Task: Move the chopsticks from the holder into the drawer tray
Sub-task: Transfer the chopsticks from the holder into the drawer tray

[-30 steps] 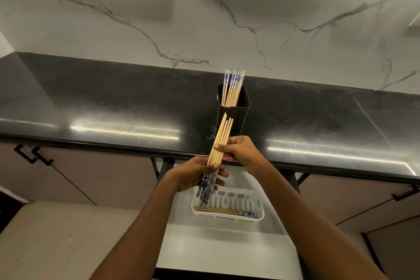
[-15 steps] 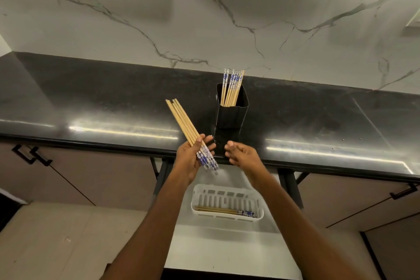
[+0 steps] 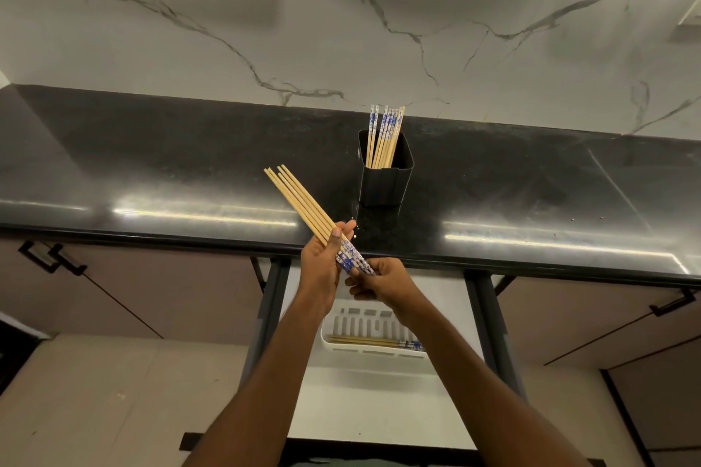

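Two hands on one bundle of chopsticks above the open drawer

Both hands meet over the front edge of the black desk (image 3: 151, 178). The left hand (image 3: 322, 262) wraps its fingers (image 3: 343, 229) around the middle of a bundle of chopsticks (image 3: 303, 207), which slants up and to the left, plain wooden tips highest. The right hand (image 3: 383, 282) has its fingers closed on the blue-patterned lower ends of the same bundle, just beside the left palm. Behind the hands, a black holder (image 3: 385, 180) stands upright on the desk with more chopsticks (image 3: 385, 135) in it, patterned ends up, leaning toward its right side. Below the hands, the drawer (image 3: 379, 406) is pulled out, and a white slotted tray (image 3: 364, 349) sits in it. A few chopsticks (image 3: 375, 342) lie flat along the near side of the tray, patterned ends to the right; the right forearm hides the tray's right end. How many sticks the bundle holds cannot be told exactly.
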